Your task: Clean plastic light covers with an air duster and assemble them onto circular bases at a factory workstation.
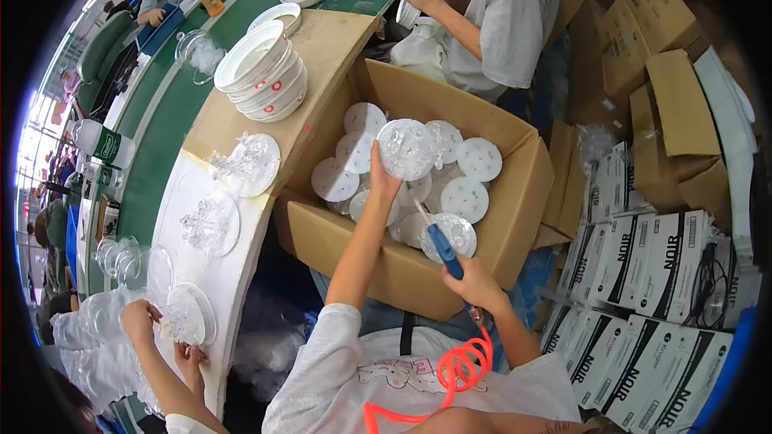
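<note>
My left hand (pixel 383 180) grips the edge of a round white disc (pixel 407 149) with clear plastic pieces on its face, tilted up over an open cardboard box (pixel 498 253). In my right hand (pixel 474 283) is a blue air blow gun (pixel 444 247); its thin metal nozzle points up and left toward that disc. A red coiled hose (pixel 466 366) runs from the gun's lower end down across my shirt. Several similar white discs (pixel 480 160) lie loosely in the box, some partly hidden by the held one.
Left of the box, a curved worktable (pixel 178 201) carries discs with clear parts (pixel 211 225) and a stack of white rings (pixel 261 72). Another person's hands (pixel 190 358) handle a disc at lower left. A co-worker (pixel 515 24) sits beyond the box. White cartons (pixel 635 265) stand at right.
</note>
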Demonstrator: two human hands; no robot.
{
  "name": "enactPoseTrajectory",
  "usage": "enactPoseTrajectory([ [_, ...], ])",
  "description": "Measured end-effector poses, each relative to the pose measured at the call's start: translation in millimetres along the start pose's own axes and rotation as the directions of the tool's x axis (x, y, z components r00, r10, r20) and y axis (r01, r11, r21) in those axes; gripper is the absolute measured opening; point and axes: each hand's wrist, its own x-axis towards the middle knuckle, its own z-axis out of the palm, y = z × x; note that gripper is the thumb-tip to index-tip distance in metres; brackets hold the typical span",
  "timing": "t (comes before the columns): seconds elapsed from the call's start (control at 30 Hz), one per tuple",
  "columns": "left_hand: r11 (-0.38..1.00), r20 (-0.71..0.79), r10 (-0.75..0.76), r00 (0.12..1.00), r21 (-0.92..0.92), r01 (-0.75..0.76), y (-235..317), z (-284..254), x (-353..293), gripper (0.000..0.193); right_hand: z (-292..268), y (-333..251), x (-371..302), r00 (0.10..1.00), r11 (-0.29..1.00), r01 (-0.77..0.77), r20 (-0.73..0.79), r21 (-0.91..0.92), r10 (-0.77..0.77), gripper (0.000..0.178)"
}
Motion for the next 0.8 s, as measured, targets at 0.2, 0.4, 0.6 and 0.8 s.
enactPoseTrajectory([
  [0.2,0.999,0.019,0.019,1.000,-0.029,-0.018,-1,6,6,0.054,-12,-3,8,0.982,0.996,-0.063,-0.175,0.062,0.073,0.023],
  [0.4,0.994,-0.067,0.091,0.994,0.070,-0.086,-1,-4,8,0.053,-6,-7,6,0.990,0.998,-0.037,-0.133,0.043,0.043,0.022],
  [0.6,0.991,-0.067,0.132,0.989,0.044,-0.129,1,-8,8,0.055,0,13,-2,0.987,0.989,-0.095,-0.117,0.112,0.108,0.023],
  [0.8,0.993,-0.031,0.108,0.994,0.045,-0.107,-3,-4,6,0.058,-11,26,-13,0.975,0.976,-0.156,-0.131,0.154,0.177,0.021],
])
